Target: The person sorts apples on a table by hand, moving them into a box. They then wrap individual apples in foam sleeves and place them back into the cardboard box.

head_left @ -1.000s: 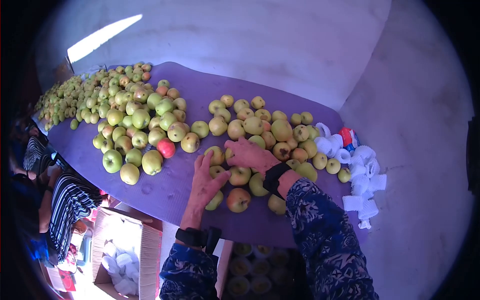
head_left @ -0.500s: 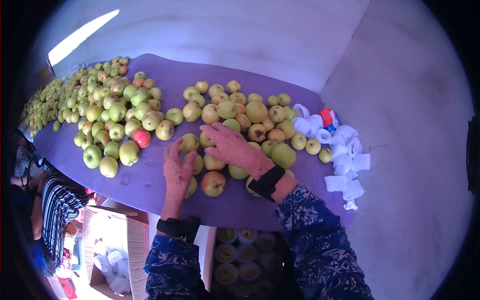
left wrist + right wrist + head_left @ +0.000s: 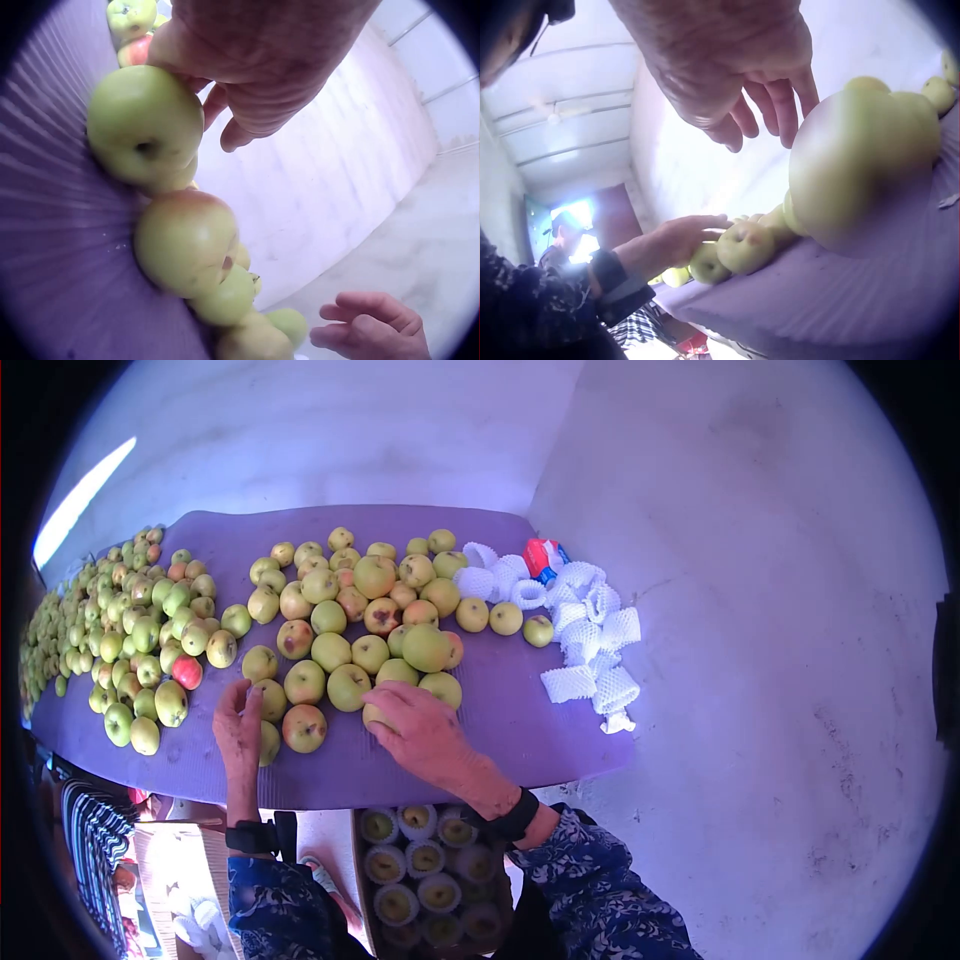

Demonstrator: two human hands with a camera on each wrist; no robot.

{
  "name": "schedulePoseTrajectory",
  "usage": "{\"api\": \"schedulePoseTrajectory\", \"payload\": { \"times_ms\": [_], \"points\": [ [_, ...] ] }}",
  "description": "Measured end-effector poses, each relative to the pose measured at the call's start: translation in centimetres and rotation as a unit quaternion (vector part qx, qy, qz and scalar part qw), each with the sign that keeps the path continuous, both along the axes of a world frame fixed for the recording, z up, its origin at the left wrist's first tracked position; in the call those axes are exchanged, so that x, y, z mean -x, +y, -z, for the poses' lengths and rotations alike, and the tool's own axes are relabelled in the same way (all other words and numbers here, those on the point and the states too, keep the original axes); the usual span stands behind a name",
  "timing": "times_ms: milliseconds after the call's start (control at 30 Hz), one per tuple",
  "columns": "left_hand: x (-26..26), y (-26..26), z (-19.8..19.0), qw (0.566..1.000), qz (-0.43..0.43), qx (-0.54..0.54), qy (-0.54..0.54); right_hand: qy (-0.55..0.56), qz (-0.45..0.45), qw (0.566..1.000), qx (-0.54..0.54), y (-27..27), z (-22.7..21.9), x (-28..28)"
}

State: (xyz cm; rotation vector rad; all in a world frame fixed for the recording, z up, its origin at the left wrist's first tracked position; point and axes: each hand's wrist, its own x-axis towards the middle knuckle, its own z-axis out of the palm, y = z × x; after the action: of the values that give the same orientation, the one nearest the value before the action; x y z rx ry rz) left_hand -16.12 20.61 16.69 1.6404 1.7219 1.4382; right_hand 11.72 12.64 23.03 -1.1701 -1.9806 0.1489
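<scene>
Fingers on my right hand [image 3: 420, 732] curl over a yellow-green apple [image 3: 378, 716] near the front edge of the purple mat [image 3: 520, 730]. My left hand [image 3: 238, 726] lies mostly flat, fingertips touching another apple [image 3: 270, 700]. I reckon these are firm, smooth, a bit heavy, and bruise easily, so I'd cup around the widest part. Farther back sits the big pile [image 3: 120, 630], with foam sleeves [image 3: 590, 630] beyond.
</scene>
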Motion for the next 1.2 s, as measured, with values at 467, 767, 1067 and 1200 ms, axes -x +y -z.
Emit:
{"api": "schedulePoseTrajectory", "payload": {
  "times_ms": [467,767,1067,1200],
  "points": [
    [-4.4,-4.2,-1.8,0.984,-0.034,-0.139,0.102,-0.252,0.358,0.898,-0.035,-1.9,4.0,-19.3],
    [-3.1,-4.6,-0.6,0.982,-0.153,-0.079,0.082,-0.228,0.355,0.903,0.085,0.1,7.5,-24.8],
    [-4.0,-7.3,-2.1,0.98,-0.13,-0.139,0.062,-0.049,0.279,0.956,-0.071,1.7,6.7,-25.0],
    [-6.3,-9.6,-4.3,0.963,-0.048,-0.256,0.073,0.141,0.201,0.969,-0.012,1.8,2.8,-20.7]
  ]
}}
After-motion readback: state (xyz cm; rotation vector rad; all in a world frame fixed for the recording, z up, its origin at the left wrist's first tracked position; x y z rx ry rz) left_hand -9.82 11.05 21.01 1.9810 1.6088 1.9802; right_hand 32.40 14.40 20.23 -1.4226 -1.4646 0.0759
